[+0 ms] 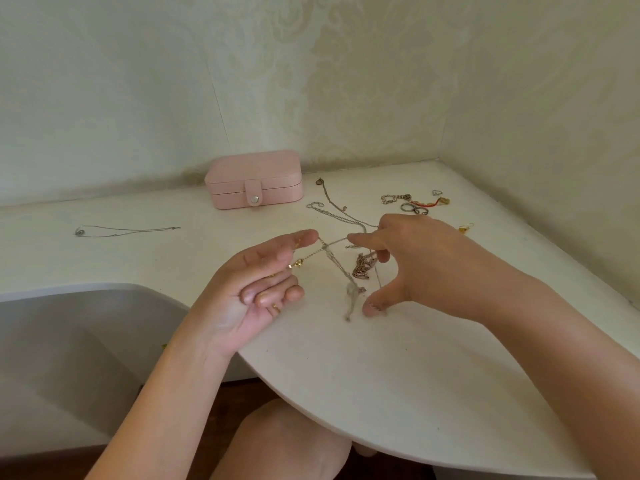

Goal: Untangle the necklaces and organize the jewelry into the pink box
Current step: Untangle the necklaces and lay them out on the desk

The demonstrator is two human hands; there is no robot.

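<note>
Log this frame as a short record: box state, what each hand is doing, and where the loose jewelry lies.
box: closed, strap snapped, at back of table
left hand: pinches a gold chain of the tangle
right hand: grips the tangle's silver strands
tangle: partly lifted between the hands
lone necklace: laid straight, far left
small pieces: rings, bracelets, right of box

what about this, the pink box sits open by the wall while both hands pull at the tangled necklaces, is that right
Wrong: the head view shows the pink box closed, snap tab fastened. It sits by the wall while the left hand and right hand pull at the tangled necklaces.
</note>
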